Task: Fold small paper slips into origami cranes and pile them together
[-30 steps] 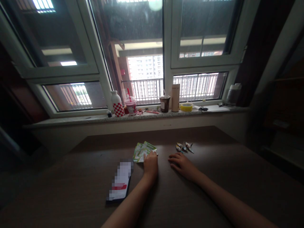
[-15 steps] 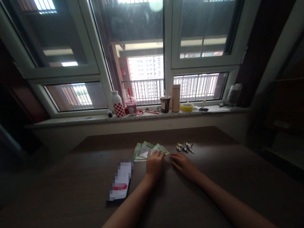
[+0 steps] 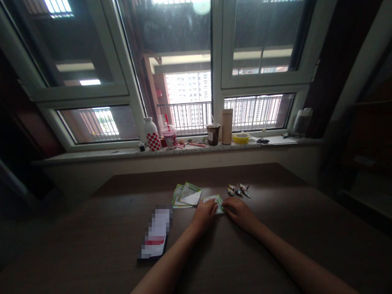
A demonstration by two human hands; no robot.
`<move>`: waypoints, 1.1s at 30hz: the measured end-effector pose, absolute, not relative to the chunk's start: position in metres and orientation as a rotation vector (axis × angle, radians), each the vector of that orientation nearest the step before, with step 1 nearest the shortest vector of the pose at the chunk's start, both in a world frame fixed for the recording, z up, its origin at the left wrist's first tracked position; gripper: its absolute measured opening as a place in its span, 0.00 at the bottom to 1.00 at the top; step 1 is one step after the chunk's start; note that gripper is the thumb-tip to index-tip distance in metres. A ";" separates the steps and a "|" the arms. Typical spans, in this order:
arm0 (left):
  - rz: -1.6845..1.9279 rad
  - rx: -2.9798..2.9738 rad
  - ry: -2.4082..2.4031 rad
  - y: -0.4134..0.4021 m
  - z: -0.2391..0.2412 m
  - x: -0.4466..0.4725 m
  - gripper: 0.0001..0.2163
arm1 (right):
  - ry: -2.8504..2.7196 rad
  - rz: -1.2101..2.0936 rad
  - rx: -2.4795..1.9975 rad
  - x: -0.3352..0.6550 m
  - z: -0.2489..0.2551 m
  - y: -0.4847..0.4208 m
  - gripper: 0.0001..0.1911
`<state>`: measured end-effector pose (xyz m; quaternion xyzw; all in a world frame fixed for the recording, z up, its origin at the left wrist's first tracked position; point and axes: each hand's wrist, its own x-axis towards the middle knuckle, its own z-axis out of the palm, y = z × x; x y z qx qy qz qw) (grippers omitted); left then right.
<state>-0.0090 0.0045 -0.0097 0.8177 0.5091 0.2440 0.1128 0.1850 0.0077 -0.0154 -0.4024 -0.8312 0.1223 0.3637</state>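
Observation:
A green-and-white paper card (image 3: 218, 201) lies on the table between my two hands. My left hand (image 3: 204, 215) has its fingers closed over the card's left part, covering some of it. At the right edge of the same card, the curled fingers of my right hand (image 3: 240, 211) grip it. A fanned stack of similar green-and-white cards (image 3: 187, 194) rests just beyond my left hand, the top one showing a white triangular patch. Several small folded paper pieces (image 3: 239, 190) with pointed ends sit beyond my right hand.
A phone (image 3: 156, 232) with a blurred screen lies left of my left forearm on the dark brown table (image 3: 92, 228). Along the windowsill stand a checkered bottle (image 3: 153, 136), drink cups (image 3: 212, 134), a tan flask (image 3: 227, 126), yellow tape (image 3: 241, 139) and scissors (image 3: 262, 141).
My left hand has drawn one card off the stack, rightward and toward me. My right hand has shifted slightly right and now meets that card's edge.

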 end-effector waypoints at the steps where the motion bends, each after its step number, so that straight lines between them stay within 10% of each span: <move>1: 0.709 2.404 1.504 0.005 -0.011 -0.009 0.15 | -2.165 0.295 -1.023 0.185 -0.015 0.008 0.10; 33: 0.484 2.496 1.910 -0.016 -0.010 -0.008 0.26 | -2.314 0.010 -1.080 0.185 -0.019 0.001 0.16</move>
